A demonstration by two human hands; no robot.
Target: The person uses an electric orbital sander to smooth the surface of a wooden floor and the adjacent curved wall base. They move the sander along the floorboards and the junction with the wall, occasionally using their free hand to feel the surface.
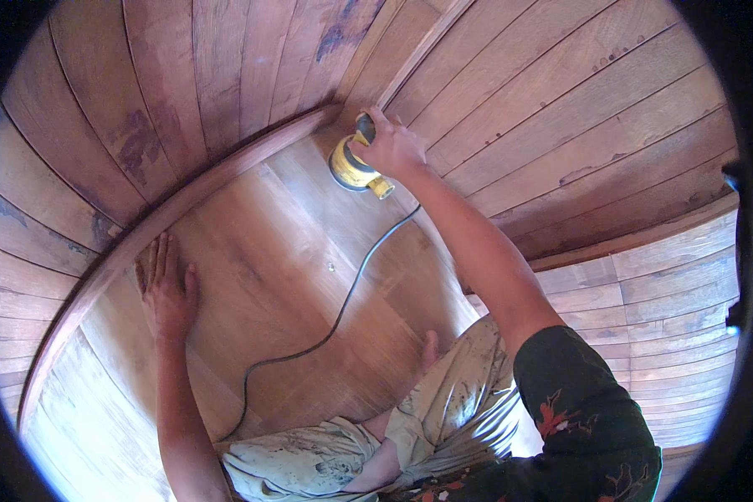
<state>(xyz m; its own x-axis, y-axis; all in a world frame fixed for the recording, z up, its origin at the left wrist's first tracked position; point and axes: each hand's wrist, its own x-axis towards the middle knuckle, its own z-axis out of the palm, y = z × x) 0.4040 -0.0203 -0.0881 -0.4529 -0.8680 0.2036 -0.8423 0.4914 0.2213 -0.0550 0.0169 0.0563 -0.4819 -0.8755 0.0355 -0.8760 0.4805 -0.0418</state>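
Note:
My right hand (393,149) is wrapped round the top of a yellow and black orbital sander (353,167). The sander sits on the wooden floor (284,276) in the far corner, close to where the floor meets the plank walls. Its short yellow outlet points toward me. My left hand (169,289) lies flat with its fingers stretched out, on the floor beside the curved wooden trim (217,180). Nothing is in it. A dark power cord (343,308) snakes across the floor from under my right forearm toward my knee.
Plank walls rise on the far left (163,92) and on the right (552,109), with dark stains on some boards. My crossed legs in stained light trousers (309,460) are on the floor at the near side. Bright light falls across the lower left floor.

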